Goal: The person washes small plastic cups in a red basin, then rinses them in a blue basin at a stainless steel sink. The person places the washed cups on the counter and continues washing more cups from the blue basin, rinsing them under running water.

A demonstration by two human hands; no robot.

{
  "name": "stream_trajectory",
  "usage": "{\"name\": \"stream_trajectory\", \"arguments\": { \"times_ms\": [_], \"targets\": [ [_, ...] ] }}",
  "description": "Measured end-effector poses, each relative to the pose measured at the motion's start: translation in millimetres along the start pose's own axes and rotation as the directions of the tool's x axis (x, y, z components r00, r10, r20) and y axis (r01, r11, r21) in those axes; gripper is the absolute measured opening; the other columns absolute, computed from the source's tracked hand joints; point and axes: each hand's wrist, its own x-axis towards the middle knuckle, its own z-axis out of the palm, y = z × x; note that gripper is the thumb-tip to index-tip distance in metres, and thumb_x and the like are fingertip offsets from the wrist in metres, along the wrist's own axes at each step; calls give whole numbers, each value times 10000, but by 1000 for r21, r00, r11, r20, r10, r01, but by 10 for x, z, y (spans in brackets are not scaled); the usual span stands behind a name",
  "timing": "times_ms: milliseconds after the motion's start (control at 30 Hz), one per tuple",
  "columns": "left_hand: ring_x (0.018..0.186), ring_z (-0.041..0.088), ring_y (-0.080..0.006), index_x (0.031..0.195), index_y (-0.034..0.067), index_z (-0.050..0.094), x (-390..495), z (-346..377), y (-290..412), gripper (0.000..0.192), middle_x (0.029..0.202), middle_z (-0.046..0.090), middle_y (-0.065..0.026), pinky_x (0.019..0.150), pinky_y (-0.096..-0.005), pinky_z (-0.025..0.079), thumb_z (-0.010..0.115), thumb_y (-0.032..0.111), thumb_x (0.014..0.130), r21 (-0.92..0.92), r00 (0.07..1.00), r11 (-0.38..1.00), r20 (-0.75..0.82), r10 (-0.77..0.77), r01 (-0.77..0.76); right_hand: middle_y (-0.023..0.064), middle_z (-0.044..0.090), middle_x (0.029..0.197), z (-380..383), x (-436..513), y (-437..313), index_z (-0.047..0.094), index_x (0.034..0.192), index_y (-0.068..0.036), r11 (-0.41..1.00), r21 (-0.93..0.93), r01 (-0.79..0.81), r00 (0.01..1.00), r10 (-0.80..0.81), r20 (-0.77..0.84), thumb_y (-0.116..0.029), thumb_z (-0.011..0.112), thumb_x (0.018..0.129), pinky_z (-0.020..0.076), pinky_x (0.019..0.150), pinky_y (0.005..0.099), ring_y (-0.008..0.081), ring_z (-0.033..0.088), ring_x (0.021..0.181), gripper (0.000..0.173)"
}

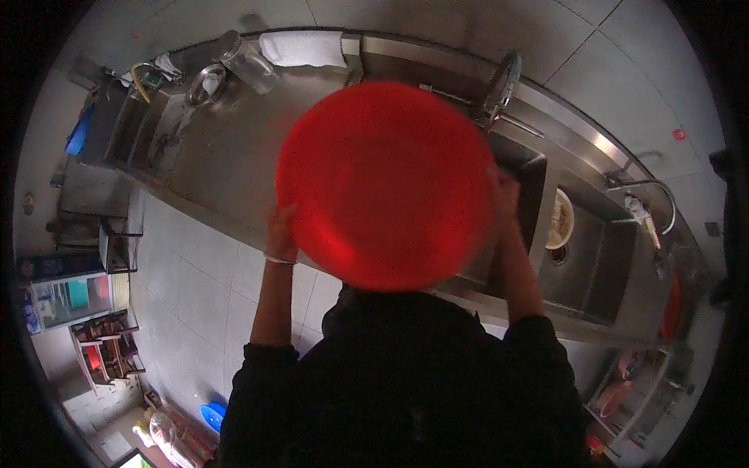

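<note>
A large round red plastic basin (386, 187) fills the middle of the view, blurred as if in motion. My left hand (282, 231) grips its left rim, and my right hand (504, 193) grips the right rim, partly blurred. The basin is held up in front of my chest, above the stainless steel counter (234, 158) and the edge of a sink basin (521, 152). It hides much of the counter and sink behind it. Whether anything is in the basin cannot be made out.
In the right sink (585, 269) sits a white bowl (560, 219) beside the drain. Faucets (655, 184) and a coiled hose (506, 82) stand along the back. A glass jug (248, 61), a white towel (303, 48) and a metal bowl (206, 86) are at the back left.
</note>
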Motion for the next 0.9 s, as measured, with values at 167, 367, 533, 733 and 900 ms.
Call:
{"name": "stream_trajectory", "arguments": {
  "times_ms": [167, 367, 533, 733, 900],
  "targets": [
    [1043, 557, -258, 1224, -46, 458, 27, 468, -584, 502, 1177, 548, -146, 867, -392, 475, 525, 301, 867, 145, 953, 951, 92, -289, 274, 163, 652, 725, -1393, 191, -384, 648, 884, 50, 960, -255, 120, 982, -152, -112, -339, 638, 773, 467, 612, 345, 177, 619, 659, 405],
    [1157, 483, -270, 1345, 85, 346, 128, 890, -1560, 696, 1307, 458, -103, 958, -456, 408, 628, 413, 800, 285, 535, 671, 428, -728, 685, 181, 635, 742, -2047, -326, -933, 639, 952, 9, 864, -397, 310, 862, -431, -265, -273, 639, 787, 472, 604, 339, 240, 629, 642, 327],
    [1177, 461, -302, 1333, 106, 359, 506, 843, -2523, 693, 1319, 444, -119, 924, -505, 422, 658, 396, 780, 162, 375, 574, 612, -697, 803, 188, 630, 778, -2010, -465, -761, 619, 1009, -36, 829, -427, 362, 812, -505, -291, -287, 626, 806, 477, 617, 357, 302, 639, 713, 323],
    [1147, 484, -282, 1331, 107, 364, 679, 347, -2315, 649, 1304, 455, -103, 950, -474, 398, 649, 343, 797, 171, 645, 740, 389, -658, 650, 183, 628, 811, -1496, -220, 71, 601, 1019, -42, 827, -480, 293, 772, -500, -392, -251, 605, 825, 473, 607, 355, 273, 629, 706, 286],
    [1130, 480, -216, 1313, 78, 394, 332, 374, -975, 554, 1283, 474, -80, 963, -361, 375, 599, 285, 843, 224, 966, 961, 166, -200, 160, 136, 593, 697, -614, -12, 606, 586, 960, 0, 958, 36, 283, 853, -235, -465, -311, 571, 862, 453, 582, 341, 180, 558, 620, 326]
  ]
}}
